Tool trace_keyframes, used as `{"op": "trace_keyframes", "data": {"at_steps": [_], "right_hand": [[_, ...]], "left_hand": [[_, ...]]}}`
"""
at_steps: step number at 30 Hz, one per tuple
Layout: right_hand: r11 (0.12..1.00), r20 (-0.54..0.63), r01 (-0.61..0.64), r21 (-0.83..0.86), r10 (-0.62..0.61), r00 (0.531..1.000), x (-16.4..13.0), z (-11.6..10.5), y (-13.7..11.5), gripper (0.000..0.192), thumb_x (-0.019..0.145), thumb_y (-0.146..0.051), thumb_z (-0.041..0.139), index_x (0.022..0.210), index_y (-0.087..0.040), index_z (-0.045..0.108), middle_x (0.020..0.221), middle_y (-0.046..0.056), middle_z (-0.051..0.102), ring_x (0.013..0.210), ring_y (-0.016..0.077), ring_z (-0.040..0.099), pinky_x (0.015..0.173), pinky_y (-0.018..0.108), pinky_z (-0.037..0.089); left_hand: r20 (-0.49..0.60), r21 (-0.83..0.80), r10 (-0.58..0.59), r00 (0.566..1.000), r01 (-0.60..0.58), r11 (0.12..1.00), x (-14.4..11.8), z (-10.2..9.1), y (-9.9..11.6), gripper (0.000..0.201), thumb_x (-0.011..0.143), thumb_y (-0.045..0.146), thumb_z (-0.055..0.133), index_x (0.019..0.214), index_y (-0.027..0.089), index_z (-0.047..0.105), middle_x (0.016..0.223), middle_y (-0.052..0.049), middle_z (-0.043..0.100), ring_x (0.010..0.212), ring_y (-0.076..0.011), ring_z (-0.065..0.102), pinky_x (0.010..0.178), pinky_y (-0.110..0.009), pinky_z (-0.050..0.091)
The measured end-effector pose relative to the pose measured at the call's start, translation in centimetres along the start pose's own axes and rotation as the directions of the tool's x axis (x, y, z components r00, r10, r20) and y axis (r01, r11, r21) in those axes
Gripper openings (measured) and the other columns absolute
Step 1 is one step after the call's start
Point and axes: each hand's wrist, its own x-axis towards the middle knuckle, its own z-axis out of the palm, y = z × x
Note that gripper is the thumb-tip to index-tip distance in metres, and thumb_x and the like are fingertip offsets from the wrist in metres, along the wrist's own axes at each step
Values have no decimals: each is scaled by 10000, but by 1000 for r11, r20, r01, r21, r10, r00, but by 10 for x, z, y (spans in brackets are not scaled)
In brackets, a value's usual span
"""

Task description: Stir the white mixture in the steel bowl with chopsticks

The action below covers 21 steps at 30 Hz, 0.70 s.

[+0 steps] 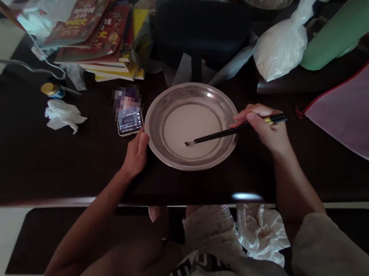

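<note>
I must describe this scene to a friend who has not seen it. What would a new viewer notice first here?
First comes the shiny metal bowl of pale white liquid at the middle of the dark table. The right hand dips black chopsticks into the liquid, and the left hand holds the bowl's near-left rim. Behind, a stack of colourful books lies at the left and a white plastic bag stands at the right.

dark table (pixel 9 161) | steel bowl (pixel 160 111) | phone (pixel 130 122) | books (pixel 92 32) | tissue (pixel 63 115) | pink pouch (pixel 368 102)
</note>
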Motion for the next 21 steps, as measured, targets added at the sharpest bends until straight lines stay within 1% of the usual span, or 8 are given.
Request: {"op": "trace_keyframes", "data": {"at_steps": [3,5,7,9,14,17,19,21], "right_hand": [[996,86,28,-86,-21,996,0,0,1,210,923,-450,654,928,-306,806,836,3,786,821,175,731,786,339,580],[994,34,46,-100,-42,999,1,-1,1,205,924,-443,656,935,-303,806,852,5,792,847,177,734,814,340,579],[997,-58,39,-70,-43,997,1,-2,1,226,931,-460,642,917,-301,803,805,3,783,786,173,734,773,337,585],[999,-83,23,-29,-26,996,0,-2,0,243,933,-476,632,896,-305,799,753,-2,768,711,166,724,716,332,587],[997,92,8,-81,-1,996,0,-1,-1,214,922,-465,649,912,-314,800,833,2,789,817,190,740,788,359,601],[995,-4,4,-95,-5,1000,0,-2,-1,221,920,-472,651,912,-304,795,844,10,786,846,195,747,820,367,607],[999,-76,-4,-48,1,997,0,-2,-1,238,923,-487,645,895,-301,791,799,6,772,774,177,747,759,341,611],[1000,-57,-8,-12,8,998,0,-2,-1,248,919,-496,646,879,-298,791,770,-1,763,722,163,742,703,319,607]], "left_hand": [[6,-3,16,1000,-16,1000,0,0,1,714,988,694,308,1258,132,655,1303,-151,694,1252,-275,634,1083,-410,477],[4,4,17,1000,-17,1000,0,0,2,715,990,693,306,1256,129,654,1296,-150,697,1248,-275,634,1082,-410,478],[4,7,18,1000,-18,1000,0,0,2,713,991,691,302,1253,130,656,1288,-148,701,1243,-276,636,1079,-413,479],[3,-2,23,1000,-23,1000,0,0,2,704,992,688,308,1244,132,659,1282,-145,704,1236,-274,639,1074,-410,482],[-3,-27,31,1000,-31,999,1,1,0,689,990,683,324,1227,134,665,1233,-141,719,1217,-272,649,1051,-396,496],[-6,-19,35,999,-35,999,1,1,0,693,988,688,321,1216,134,670,1210,-137,725,1191,-269,659,1036,-392,504],[-5,-15,42,999,-42,999,1,1,1,696,989,689,317,1214,134,671,1204,-136,727,1175,-264,665,1025,-388,509],[-2,-9,45,999,-45,999,1,1,2,703,990,689,308,1215,130,670,1193,-139,730,1145,-259,676,1006,-387,517]]}}
